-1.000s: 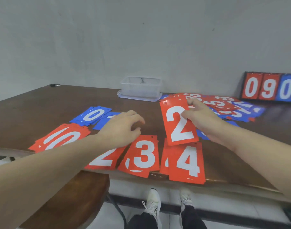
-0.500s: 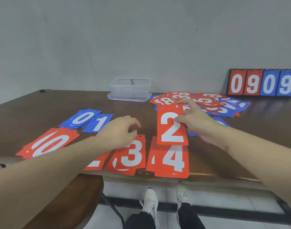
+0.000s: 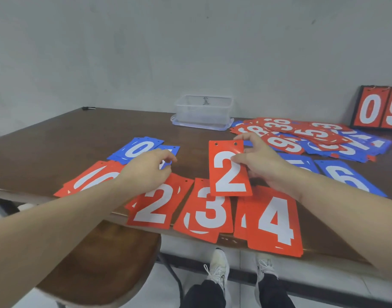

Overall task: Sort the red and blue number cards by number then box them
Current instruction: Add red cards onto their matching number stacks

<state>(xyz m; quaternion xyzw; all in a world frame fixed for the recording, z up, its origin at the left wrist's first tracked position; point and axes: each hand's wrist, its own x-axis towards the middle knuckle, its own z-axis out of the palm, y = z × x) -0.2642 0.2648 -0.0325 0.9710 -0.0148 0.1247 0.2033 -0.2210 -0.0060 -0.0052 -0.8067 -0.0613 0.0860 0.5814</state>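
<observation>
One red 2 to hand across

One red 2 card [image 3: 229,172] stood upright in your right hand [image 3: 260,165], pinched at its right edge, long axis running away from you. Its pile, the red 2 stack [image 3: 154,206], lay to that card's left, just below your left hand [image 3: 146,171], whose loosely curled fingers held nothing; that hand was the nearer

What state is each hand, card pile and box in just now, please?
right hand: pinches red 2 card, held above piles
left hand: loosely curled, holding nothing
red 2 pile: flat at table edge
clear box: open, seemingly empty
unsorted cards: spread loose
</observation>
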